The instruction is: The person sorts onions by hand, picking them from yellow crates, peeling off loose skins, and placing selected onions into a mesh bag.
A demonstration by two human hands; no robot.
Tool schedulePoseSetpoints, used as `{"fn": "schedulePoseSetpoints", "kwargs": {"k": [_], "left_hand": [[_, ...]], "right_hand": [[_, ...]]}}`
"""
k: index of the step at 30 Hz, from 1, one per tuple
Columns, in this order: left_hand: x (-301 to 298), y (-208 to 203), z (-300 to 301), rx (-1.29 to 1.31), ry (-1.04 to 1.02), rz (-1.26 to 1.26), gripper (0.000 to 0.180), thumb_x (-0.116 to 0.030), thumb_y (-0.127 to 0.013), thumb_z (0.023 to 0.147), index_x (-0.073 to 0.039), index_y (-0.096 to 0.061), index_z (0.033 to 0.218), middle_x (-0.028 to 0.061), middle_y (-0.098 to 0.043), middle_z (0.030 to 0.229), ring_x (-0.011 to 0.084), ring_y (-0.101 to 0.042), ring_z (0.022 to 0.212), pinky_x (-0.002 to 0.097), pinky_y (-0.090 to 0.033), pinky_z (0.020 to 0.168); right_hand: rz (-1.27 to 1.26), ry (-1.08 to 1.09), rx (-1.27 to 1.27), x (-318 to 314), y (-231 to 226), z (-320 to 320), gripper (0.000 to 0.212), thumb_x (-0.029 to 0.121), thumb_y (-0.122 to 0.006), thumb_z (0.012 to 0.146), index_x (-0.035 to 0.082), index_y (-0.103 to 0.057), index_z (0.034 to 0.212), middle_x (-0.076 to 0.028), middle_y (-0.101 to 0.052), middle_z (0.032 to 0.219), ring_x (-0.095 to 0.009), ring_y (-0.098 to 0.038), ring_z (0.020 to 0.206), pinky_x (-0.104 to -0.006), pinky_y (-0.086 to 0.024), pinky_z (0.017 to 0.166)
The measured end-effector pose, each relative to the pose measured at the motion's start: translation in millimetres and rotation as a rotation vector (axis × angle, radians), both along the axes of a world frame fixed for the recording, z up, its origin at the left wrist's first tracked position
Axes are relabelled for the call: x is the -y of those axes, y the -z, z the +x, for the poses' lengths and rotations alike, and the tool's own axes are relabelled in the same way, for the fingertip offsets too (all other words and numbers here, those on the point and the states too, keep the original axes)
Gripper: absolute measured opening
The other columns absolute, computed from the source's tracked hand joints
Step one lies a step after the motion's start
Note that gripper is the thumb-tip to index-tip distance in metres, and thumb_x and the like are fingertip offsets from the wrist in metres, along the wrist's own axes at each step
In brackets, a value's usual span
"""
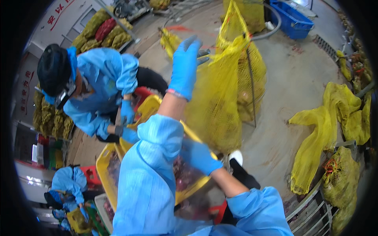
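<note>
My left hand [186,67], in a blue glove with greyish fingertips, is raised at the upper edge of a yellow mesh bag [218,94]. Its fingers bend toward the netting and appear to pinch it. The bag hangs down blurred, to the right of that forearm. Lower, my right hand [200,156], also blue-gloved, is over a yellow crate [193,191] of purplish-red bulbs [182,183] that look like onions. Its fingers are blurred and partly behind my left sleeve, so their grip is hidden.
Across the crates a co-worker [98,82] leans in with gloved hands. A filled mesh bag [251,82] stands behind the hanging one. Loose yellow netting [315,133] and a metal rack [313,208] lie right. Farther back is a blue tub [293,21]; another person [69,185] works lower left.
</note>
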State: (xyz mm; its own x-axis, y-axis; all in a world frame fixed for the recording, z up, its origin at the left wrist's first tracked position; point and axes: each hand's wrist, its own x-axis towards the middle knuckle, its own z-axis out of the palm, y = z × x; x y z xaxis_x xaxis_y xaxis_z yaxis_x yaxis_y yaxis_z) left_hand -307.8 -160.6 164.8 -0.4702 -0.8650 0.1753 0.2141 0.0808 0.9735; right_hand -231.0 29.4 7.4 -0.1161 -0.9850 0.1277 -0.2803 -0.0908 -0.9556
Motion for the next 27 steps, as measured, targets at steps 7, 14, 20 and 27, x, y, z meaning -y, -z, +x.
{"fn": "schedulePoseSetpoints", "kwargs": {"k": [7, 14, 20, 27], "left_hand": [[-83.7, 185.2, 252.7, 0.306, -0.405, 0.024, 0.028, -0.009, -0.055, 0.096, 0.0, -0.06, 0.122, 0.014, -0.065, 0.113, 0.0201, -0.065, 0.095, 0.0306, -0.053, 0.081], [-225.4, 419.7, 447.7, 0.704, -0.259, 1.104, 0.027, -0.033, -0.059, 0.092, -0.01, -0.065, 0.105, 0.0055, -0.068, 0.097, 0.0238, -0.064, 0.087, 0.0405, -0.052, 0.074], [-248.3, 479.8, 437.2, 0.16, -0.599, 1.481, 0.041, -0.037, -0.061, 0.093, -0.012, -0.058, 0.126, 0.008, -0.064, 0.111, 0.0317, -0.061, 0.103, 0.0594, -0.05, 0.091], [-250.3, 470.0, 427.1, 0.274, -0.673, 1.35, 0.04, -0.034, -0.067, 0.089, -0.014, -0.058, 0.122, 0.008, -0.063, 0.114, 0.027, -0.063, 0.101, 0.0516, -0.057, 0.08]], "right_hand": [[0.17, 0.046, -0.398, -1.8, -3.5, -30.6, 0.033, 0.036, -0.059, 0.088, 0.007, -0.066, 0.103, -0.019, -0.067, 0.093, -0.038, -0.066, 0.084, -0.0465, -0.053, 0.074], [0.216, -0.021, -0.471, 2.2, 7.4, -10.1, 0.039, 0.035, -0.061, 0.09, 0.006, -0.065, 0.116, -0.017, -0.067, 0.103, -0.036, -0.065, 0.09, -0.0446, -0.052, 0.078], [0.188, -0.072, -0.503, 10.1, 20.2, 17.1, 0.041, 0.033, -0.064, 0.089, 0.005, -0.064, 0.118, -0.018, -0.066, 0.103, -0.037, -0.065, 0.088, -0.0445, -0.053, 0.077], [0.191, -0.16, -0.537, 13.8, 17.8, 35.2, 0.04, 0.033, -0.064, 0.088, 0.006, -0.063, 0.118, -0.017, -0.066, 0.099, -0.036, -0.065, 0.088, -0.0451, -0.053, 0.075]]}}
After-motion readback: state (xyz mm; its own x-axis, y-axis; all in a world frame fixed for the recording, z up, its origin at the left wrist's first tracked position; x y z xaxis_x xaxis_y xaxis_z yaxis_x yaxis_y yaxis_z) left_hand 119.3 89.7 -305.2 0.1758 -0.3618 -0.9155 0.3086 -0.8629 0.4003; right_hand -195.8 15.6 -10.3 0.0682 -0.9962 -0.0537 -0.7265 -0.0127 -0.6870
